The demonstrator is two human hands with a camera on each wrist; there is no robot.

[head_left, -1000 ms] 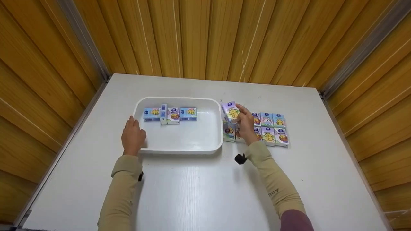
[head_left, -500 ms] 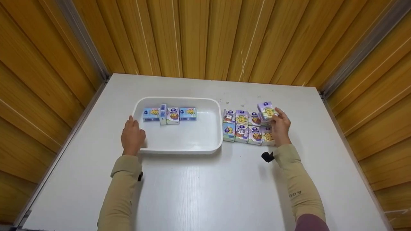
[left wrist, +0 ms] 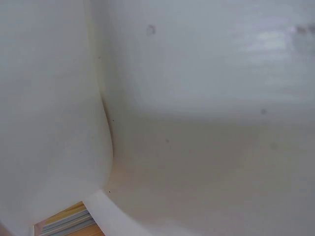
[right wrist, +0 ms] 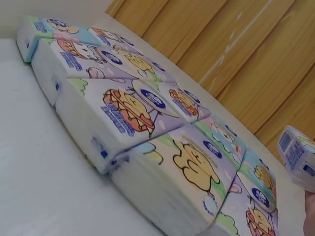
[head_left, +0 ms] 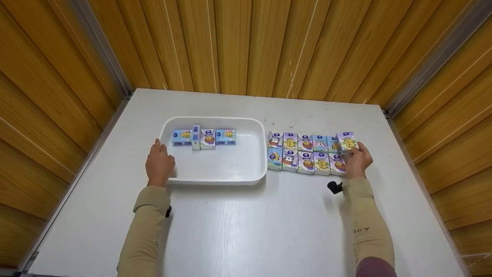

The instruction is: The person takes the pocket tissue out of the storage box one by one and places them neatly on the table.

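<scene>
My right hand [head_left: 358, 161] pinches a purple tissue pack [head_left: 346, 141] with a yellow cartoon figure, at the right end of two rows of tissue packs [head_left: 298, 161]. In the right wrist view, part of that held tissue pack [right wrist: 295, 157] shows at the right edge, apart from the rows. My left hand [head_left: 158, 164] rests at the left side of a white tray [head_left: 219, 181], fingers straight. Inside the tray, several tissue packs [head_left: 208, 139] stand in a line near the back, one of them on its narrow edge. The left wrist view shows only white surfaces close up.
The rows of packs stand close beside the tray's right wall on a white table [head_left: 230, 231]. Wood-patterned panels [head_left: 230, 46] enclose the back and sides. Small specks lie behind the rows.
My right hand has carried the purple tissue pack rightward, from beside the tray to the far end of the rows, and lowered it. The left hand and tray have stayed put.
</scene>
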